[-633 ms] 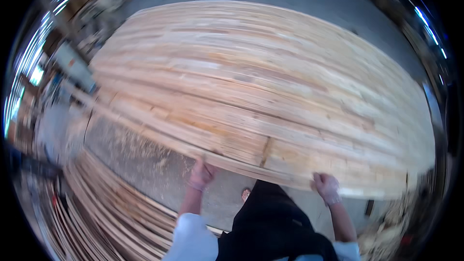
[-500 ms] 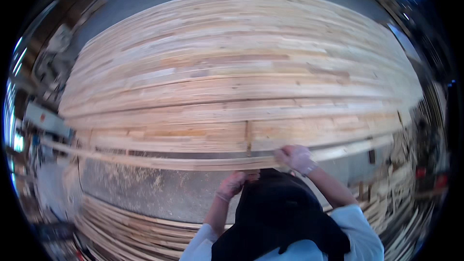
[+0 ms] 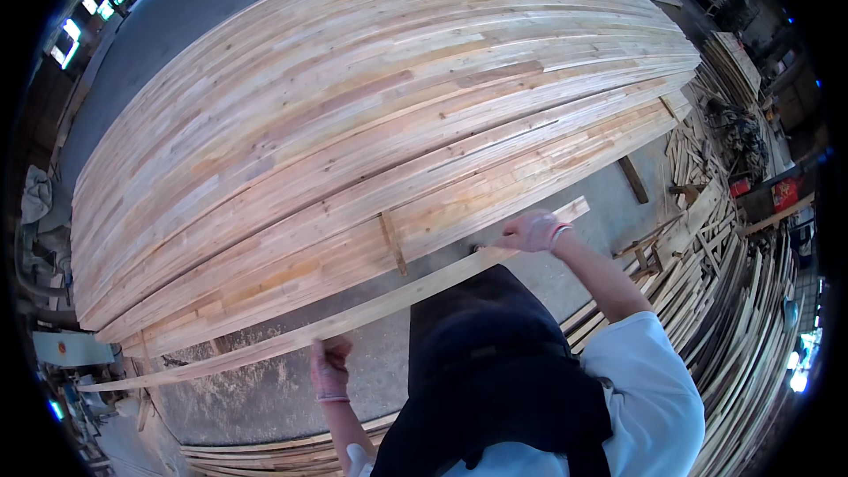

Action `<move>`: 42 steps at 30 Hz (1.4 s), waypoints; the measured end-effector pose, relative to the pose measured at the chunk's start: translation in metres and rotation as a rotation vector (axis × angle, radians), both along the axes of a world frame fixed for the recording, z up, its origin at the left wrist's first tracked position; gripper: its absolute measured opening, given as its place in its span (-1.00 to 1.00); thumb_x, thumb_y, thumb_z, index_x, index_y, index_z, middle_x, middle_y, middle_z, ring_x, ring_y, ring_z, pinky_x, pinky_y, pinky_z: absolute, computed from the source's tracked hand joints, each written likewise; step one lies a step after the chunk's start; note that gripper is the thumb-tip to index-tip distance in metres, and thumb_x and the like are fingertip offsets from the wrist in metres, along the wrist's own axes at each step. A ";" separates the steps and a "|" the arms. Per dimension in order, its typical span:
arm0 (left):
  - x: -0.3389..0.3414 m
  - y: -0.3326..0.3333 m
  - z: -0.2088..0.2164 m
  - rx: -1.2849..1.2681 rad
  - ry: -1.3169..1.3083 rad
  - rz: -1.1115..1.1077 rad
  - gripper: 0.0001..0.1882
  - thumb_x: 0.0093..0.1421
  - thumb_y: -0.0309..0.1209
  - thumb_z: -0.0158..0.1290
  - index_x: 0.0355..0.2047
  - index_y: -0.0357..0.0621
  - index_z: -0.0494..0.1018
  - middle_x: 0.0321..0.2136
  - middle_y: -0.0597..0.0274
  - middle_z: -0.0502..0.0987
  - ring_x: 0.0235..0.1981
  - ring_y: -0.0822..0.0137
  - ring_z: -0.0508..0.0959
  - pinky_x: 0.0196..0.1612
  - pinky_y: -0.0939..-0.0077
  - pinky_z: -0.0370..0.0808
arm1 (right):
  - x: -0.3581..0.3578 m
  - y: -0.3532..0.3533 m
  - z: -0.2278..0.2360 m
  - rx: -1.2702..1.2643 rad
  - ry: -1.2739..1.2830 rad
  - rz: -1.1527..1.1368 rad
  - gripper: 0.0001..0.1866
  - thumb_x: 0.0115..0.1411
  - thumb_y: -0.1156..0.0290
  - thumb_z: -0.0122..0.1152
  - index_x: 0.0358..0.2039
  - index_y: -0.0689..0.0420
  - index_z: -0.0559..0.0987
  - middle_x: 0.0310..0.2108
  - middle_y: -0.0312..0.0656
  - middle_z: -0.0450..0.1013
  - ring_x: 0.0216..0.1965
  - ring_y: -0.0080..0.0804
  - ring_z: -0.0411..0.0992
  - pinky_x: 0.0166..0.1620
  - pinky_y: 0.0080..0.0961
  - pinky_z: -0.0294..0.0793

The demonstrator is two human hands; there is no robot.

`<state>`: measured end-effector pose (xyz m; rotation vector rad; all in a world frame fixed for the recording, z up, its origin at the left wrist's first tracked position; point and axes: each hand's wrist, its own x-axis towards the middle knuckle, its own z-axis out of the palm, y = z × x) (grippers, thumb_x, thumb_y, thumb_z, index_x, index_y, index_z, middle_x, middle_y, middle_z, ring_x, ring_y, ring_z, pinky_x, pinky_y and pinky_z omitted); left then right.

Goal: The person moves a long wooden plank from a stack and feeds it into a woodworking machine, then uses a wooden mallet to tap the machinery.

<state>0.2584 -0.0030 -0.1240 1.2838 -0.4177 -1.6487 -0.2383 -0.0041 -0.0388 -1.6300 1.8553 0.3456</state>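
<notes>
A long, narrow wooden board [image 3: 406, 294] crosses in front of my body, its right end higher in the view than its far left end. My right hand [image 3: 533, 231], in a pale glove with a red-edged cuff, is closed over the board near its right end. Farther left, my left hand [image 3: 331, 369], gloved too, grips the board's near edge with bent fingers. Just beyond the board lies a broad layer of pale wooden boards [image 3: 353, 137], laid side by side. A short wooden crosspiece [image 3: 392, 243] rests on its near edge.
Long loose strips [image 3: 707, 344] are heaped at my right, and more strips [image 3: 265, 458] lie behind my left arm. Offcuts [image 3: 693, 155] pile up beyond the right end. Sawdust covers the concrete floor [image 3: 238, 402]. A pale machine housing [image 3: 72, 349] stands at far left.
The view has turned, so the boards now slant up to the right. My hands are farther apart, the left one farther left along the board. The board's right end is closer to my right hand.
</notes>
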 end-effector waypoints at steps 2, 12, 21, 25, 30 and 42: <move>0.019 0.002 -0.001 -0.061 0.147 0.143 -0.65 0.24 -0.08 0.06 -0.23 -0.12 0.49 -0.41 0.30 0.57 -0.50 0.43 0.51 -0.27 0.41 0.56 | -0.012 0.003 0.014 0.060 -0.077 -0.090 -0.37 0.14 -0.27 -0.07 -0.20 0.03 0.64 -0.24 -0.07 0.57 -0.14 -0.11 0.51 -0.01 -0.26 0.42; -0.147 0.030 -0.027 0.089 0.352 -0.413 -0.40 0.13 -0.03 0.16 0.03 -0.21 0.41 -0.05 0.08 0.51 -0.05 0.15 0.51 0.11 0.16 0.41 | 0.115 -0.049 -0.037 -0.040 -0.489 0.324 -0.62 0.14 0.02 0.05 -0.25 0.03 0.60 -0.33 -0.03 0.55 -0.22 -0.02 0.52 -0.13 -0.11 0.46; -0.160 0.017 0.001 0.101 0.007 0.285 -0.54 0.16 0.06 0.10 -0.12 0.00 0.47 -0.24 0.22 0.60 -0.35 0.24 0.61 -0.19 0.16 0.60 | -0.067 -0.144 -0.062 -0.300 0.035 0.280 -0.48 0.06 -0.08 0.17 -0.19 0.12 0.53 -0.22 -0.06 0.51 -0.17 -0.16 0.50 -0.09 -0.25 0.38; -0.124 0.011 0.002 0.011 -0.004 0.610 -0.53 0.19 0.10 0.04 -0.26 -0.07 0.52 -0.44 0.27 0.57 -0.49 0.32 0.52 -0.31 0.38 0.55 | -0.198 -0.171 -0.085 -0.263 0.370 0.185 -0.40 0.00 -0.04 0.24 -0.05 0.12 0.46 -0.13 -0.10 0.46 -0.11 -0.23 0.46 -0.05 -0.26 0.32; -0.141 0.039 -0.028 -0.051 0.151 0.547 -0.46 0.27 0.16 -0.18 -0.22 -0.04 0.49 -0.35 0.24 0.53 -0.19 0.25 0.48 0.17 -0.16 0.23 | -0.275 -0.191 -0.132 -0.299 0.645 0.374 -0.49 0.08 0.17 0.20 0.03 0.08 0.43 -0.01 -0.16 0.43 -0.03 -0.27 0.43 0.02 -0.23 0.28; -0.210 0.037 -0.061 0.191 0.370 0.534 -0.41 0.20 0.19 -0.08 -0.32 -0.17 0.47 -0.47 0.22 0.49 -0.50 0.29 0.45 -0.34 0.28 0.39 | -0.276 -0.181 -0.100 -0.362 0.465 0.373 -0.80 0.07 0.38 0.16 -0.27 0.07 0.60 -0.36 -0.24 0.58 -0.27 -0.29 0.56 -0.26 -0.33 0.49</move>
